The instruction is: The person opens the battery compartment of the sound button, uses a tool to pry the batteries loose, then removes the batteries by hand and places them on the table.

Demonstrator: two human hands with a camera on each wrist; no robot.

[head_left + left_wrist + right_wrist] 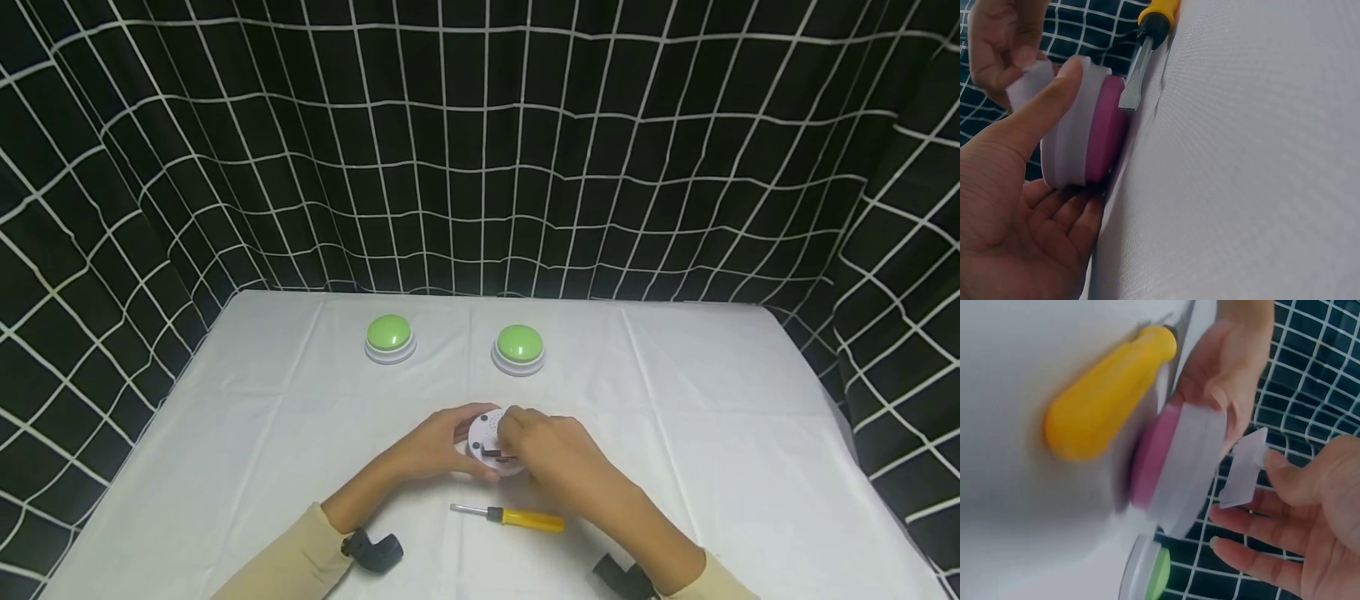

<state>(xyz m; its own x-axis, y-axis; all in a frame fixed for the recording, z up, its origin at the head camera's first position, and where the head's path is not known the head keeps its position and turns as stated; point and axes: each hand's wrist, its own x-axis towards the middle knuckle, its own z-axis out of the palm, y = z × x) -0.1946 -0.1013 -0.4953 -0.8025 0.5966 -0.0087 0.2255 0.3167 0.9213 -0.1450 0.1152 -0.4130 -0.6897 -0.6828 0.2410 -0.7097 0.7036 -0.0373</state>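
A round white button with a pink top (1155,459) lies upside down on the white cloth, pink side against it. My left hand (435,443) holds it around its side, thumb near the upturned base and fingers beneath at the rim. On the white base (483,427) a dark battery opening (492,453) shows, partly covered by my right hand (558,457). Between thumb and fingers, that hand pinches a small flat white battery cover (1245,469), raised off the base. A screwdriver (528,520) with a yellow handle lies just in front of both hands, its metal tip pointing left.
Two buttons with green tops stand farther back on the table, a left one (388,335) and a right one (519,347). White cloth (360,392) covers the table. A black curtain with a white grid (480,150) surrounds its back and sides.
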